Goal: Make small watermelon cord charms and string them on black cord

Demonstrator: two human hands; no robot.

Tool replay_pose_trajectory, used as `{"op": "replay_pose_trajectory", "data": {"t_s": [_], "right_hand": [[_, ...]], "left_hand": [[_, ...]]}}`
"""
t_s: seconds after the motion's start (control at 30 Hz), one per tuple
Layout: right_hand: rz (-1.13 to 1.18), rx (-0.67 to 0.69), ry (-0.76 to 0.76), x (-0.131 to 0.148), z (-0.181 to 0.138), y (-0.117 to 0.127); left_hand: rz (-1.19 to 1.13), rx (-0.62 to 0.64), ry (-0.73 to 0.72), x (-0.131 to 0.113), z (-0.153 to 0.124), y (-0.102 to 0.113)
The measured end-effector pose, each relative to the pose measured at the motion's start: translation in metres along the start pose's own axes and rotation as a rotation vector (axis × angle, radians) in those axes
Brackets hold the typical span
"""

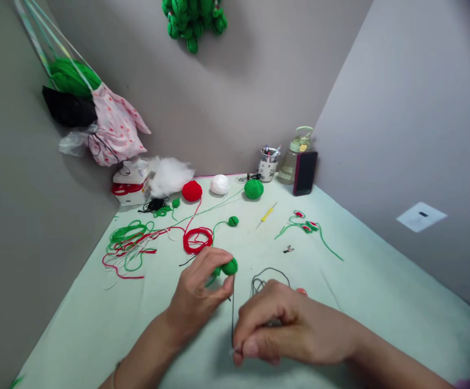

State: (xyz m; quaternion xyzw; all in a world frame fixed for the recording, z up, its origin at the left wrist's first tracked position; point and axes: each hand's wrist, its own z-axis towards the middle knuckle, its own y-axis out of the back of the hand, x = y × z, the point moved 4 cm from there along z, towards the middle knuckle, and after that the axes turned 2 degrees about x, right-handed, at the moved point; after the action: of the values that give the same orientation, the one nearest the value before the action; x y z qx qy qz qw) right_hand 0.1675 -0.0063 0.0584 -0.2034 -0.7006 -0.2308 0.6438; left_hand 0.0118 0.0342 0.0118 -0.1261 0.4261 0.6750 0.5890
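Observation:
My left hand pinches a small green crocheted piece between thumb and fingers, just above the pale green table. My right hand is closed in a pinch low in the view, holding a taut black thread that runs up to the green piece. A loose loop of the same black thread lies on the table behind my right hand. Whether a needle is in my right fingers cannot be made out.
Tangled green and red yarn lies at the left, a red coil nearer the middle. Red, white and green yarn balls stand at the back with stuffing, a pen cup, a bottle, a phone. A yellow-handled hook and small crocheted pieces lie right of centre.

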Motion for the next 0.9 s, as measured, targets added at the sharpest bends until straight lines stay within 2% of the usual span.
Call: {"op": "replay_pose_trajectory", "data": {"t_s": [0.03, 0.1, 0.2, 0.27, 0.33, 0.4, 0.6, 0.7, 0.8, 0.9], "right_hand": [[-0.056, 0.03, -0.004, 0.002, -0.001, -0.001], [-0.115, -0.055, -0.016, 0.004, -0.003, 0.004], [-0.137, -0.368, -0.065, -0.002, -0.005, 0.02], [-0.18, -0.522, -0.091, -0.008, -0.005, 0.025], [-0.285, -0.602, -0.095, -0.013, -0.004, 0.026], [-0.415, -0.623, -0.087, -0.017, -0.001, 0.025], [-0.697, -0.654, -0.086, -0.027, 0.004, 0.022], [-0.614, -0.654, -0.112, -0.03, 0.007, 0.024], [-0.467, -0.656, -0.137, -0.032, 0.01, 0.026], [-0.438, -0.705, -0.132, -0.035, 0.012, 0.027]], "left_hand": [[-0.049, 0.016, 0.045, 0.0, -0.001, -0.003], [-0.172, 0.025, 0.181, 0.003, -0.003, -0.006], [-0.342, -0.003, 0.347, 0.007, -0.005, -0.007], [-0.38, -0.024, 0.381, 0.007, -0.006, -0.007], [-0.367, -0.029, 0.366, 0.006, -0.006, -0.008], [-0.313, -0.024, 0.311, 0.005, -0.007, -0.01], [-0.037, 0.002, 0.023, -0.001, -0.007, -0.011], [0.023, 0.018, -0.043, -0.003, -0.007, -0.01], [0.052, 0.015, -0.056, -0.004, -0.006, -0.01], [0.053, 0.017, -0.054, -0.003, -0.007, -0.011]]}}
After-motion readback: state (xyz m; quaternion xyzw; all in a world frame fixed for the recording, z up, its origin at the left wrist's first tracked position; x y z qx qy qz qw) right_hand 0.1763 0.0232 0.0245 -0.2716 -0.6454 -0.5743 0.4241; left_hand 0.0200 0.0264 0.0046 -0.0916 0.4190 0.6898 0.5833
